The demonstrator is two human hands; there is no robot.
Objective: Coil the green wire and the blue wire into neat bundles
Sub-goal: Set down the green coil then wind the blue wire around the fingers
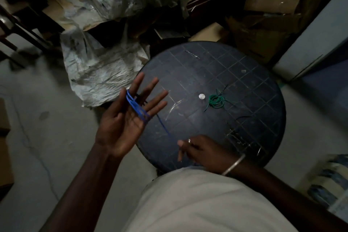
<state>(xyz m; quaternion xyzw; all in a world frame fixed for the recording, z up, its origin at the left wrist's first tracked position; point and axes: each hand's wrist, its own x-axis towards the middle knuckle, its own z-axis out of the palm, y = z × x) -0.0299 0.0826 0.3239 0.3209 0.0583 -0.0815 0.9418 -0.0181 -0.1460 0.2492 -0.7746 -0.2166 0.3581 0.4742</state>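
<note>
Matt, scuffed plastic stool top (244, 84); crinkled glossy plastic sheeting (98, 73).

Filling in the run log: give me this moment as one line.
green wire: coiled, on table | blue wire: wrapped round left hand fingers | right hand: pinching its free end

dim, soft blur, wide-angle edges

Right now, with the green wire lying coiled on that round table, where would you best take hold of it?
Pinch the green wire across the bunched loops at the ring's near edge, coming from above. It lies flat on the round table with loose ends sticking out, so gripping all the turns together should keep it from springing apart.
</note>
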